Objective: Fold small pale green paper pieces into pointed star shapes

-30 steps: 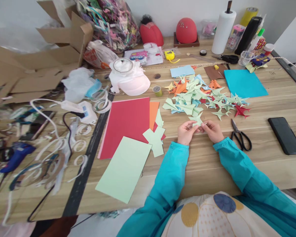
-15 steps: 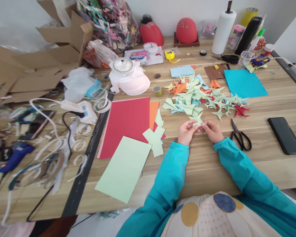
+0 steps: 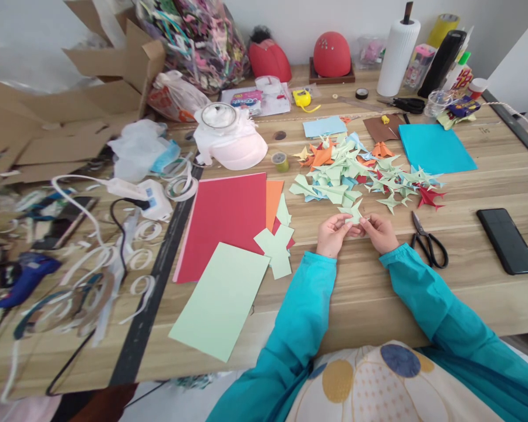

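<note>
Between my two hands is a small light-green folded paper piece (image 3: 352, 212) with pointed tips. My left hand (image 3: 332, 234) pinches its left side between thumb and fingers. On the other side, my right hand (image 3: 380, 233) grips the right edge with thumb and forefinger; the fingers cover part of the fold. Just beyond the hands lies a pile of folded paper figures (image 3: 343, 167), mostly light green, with orange, red and blue ones among them. Black-handled scissors (image 3: 430, 241) rest on the table right of my right hand.
Left of my hands lie cut green paper pieces (image 3: 278, 249), a green sheet (image 3: 220, 299) and a red sheet (image 3: 233, 223). A phone (image 3: 508, 240) lies at the right, turquoise paper (image 3: 435, 147) behind it. Cords, a blue glue gun (image 3: 29, 280) and a cardboard box (image 3: 88, 88) crowd the left.
</note>
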A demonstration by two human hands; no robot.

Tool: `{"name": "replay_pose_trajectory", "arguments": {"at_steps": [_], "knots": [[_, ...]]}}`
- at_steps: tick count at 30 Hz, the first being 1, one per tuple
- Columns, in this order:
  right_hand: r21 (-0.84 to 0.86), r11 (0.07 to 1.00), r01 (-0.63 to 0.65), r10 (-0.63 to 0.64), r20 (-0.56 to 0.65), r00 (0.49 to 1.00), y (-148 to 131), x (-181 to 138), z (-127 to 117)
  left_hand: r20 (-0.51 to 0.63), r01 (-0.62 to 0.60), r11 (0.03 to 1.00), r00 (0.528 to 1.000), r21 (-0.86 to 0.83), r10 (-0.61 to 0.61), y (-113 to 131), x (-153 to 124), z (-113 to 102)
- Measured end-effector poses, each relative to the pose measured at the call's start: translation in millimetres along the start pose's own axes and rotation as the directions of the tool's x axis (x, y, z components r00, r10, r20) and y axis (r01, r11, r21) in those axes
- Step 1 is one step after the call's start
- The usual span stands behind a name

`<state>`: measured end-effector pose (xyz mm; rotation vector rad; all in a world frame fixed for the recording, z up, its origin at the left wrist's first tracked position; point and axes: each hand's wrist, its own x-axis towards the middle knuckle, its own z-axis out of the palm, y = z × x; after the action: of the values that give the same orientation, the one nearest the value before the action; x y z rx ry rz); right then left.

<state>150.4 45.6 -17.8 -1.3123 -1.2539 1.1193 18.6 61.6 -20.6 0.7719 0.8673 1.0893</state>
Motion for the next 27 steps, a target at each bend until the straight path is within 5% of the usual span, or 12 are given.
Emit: {"name": "replay_pose_trajectory", "arguments": {"at_steps": [27], "knots": [[0.015, 1.0, 0.013, -0.014, 0.122, 0.992, 1.5, 0.3, -2.9, -0.045, -0.011, 1.0, 0.999, -0.028, 0.01, -3.3, -0.1, 2.1]]}}
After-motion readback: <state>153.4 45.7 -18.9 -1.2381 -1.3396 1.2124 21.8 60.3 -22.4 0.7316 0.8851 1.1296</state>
